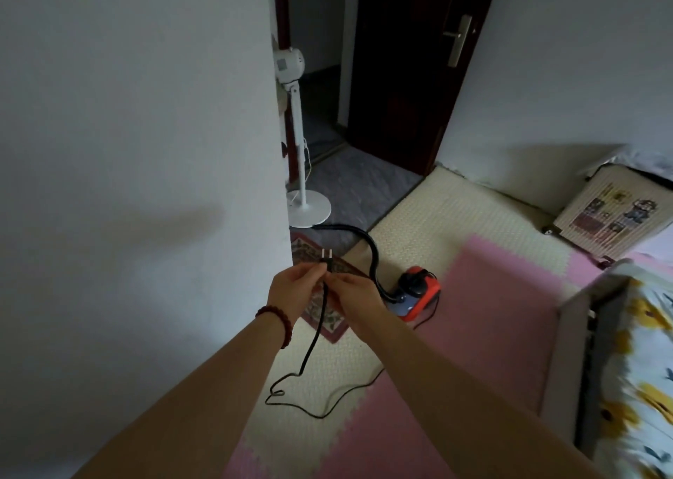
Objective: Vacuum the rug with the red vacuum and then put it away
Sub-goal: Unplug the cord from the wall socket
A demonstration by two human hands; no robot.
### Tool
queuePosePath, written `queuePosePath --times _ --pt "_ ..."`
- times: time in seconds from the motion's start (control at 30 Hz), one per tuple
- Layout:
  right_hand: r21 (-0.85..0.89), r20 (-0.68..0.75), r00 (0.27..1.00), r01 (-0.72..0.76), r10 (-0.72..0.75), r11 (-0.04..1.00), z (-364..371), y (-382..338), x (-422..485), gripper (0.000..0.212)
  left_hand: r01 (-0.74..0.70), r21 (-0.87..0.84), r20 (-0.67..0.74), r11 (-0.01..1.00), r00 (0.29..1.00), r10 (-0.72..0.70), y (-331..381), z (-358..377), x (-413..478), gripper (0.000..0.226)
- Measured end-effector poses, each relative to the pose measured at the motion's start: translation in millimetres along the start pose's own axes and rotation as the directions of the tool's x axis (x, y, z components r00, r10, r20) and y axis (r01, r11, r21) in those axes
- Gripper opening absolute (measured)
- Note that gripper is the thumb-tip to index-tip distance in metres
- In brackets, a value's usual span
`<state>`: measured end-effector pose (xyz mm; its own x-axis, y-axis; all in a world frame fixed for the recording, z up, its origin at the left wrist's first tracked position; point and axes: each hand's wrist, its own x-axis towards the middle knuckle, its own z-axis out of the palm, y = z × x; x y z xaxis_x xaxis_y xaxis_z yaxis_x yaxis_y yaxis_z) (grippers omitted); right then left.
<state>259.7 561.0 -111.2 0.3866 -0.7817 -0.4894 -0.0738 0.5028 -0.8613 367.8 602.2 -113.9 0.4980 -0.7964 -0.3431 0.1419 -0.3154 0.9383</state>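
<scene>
The red vacuum (pixel 418 294) sits on the floor mats, right of my hands, its black hose (pixel 368 245) arching up and left toward the fan base. A small patterned rug (pixel 320 318) lies under my hands, by the wall corner. My left hand (pixel 296 289) and my right hand (pixel 351 294) both pinch the black power cord just below its plug (pixel 72 256)... the plug (pixel 327 256), whose two prongs point upward. The cord (pixel 309 355) hangs down from my hands and loops over the floor back to the vacuum.
A white wall (pixel 145 187) fills the left. A white standing fan (pixel 296 151) stands at the dark doorway (pixel 400 78). Pink and cream foam mats (pixel 491 314) cover the floor. A bed with flowered bedding (pixel 641 369) is at the right, a printed board (pixel 615 212) leaning behind.
</scene>
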Motion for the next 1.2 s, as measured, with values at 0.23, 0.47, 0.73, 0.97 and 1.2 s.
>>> queuePosePath --times 0.23,0.47,0.73,0.97,1.2 --pt "-0.052 -0.067 0.998 0.02 -0.024 0.998 -95.7 -1.4 24.1 0.016 -0.075 0.139 0.059 0.987 0.996 0.068 8.1 105.4 4.7 0.008" --pt "0.09 -0.189 0.982 0.006 0.012 0.996 -227.6 -32.2 35.5 0.019 -0.125 0.189 0.162 0.974 0.982 0.095 20.0 243.7 10.5 0.015" --pt "0.159 -0.314 0.947 -0.016 0.066 0.987 -341.5 -42.3 63.1 0.007 -0.072 0.161 0.212 0.984 0.977 0.036 9.4 364.7 25.2 0.017" --pt "0.167 -0.326 0.941 -0.035 0.089 0.985 -378.3 -33.2 88.9 0.01 -0.002 0.176 0.199 0.984 0.979 -0.034 0.6 405.0 40.0 0.022" --pt "0.272 -0.355 0.925 -0.038 0.137 0.961 -397.5 -42.1 127.7 0.012 0.002 0.18 0.249 0.984 0.967 -0.048 6.0 428.2 80.9 0.029"
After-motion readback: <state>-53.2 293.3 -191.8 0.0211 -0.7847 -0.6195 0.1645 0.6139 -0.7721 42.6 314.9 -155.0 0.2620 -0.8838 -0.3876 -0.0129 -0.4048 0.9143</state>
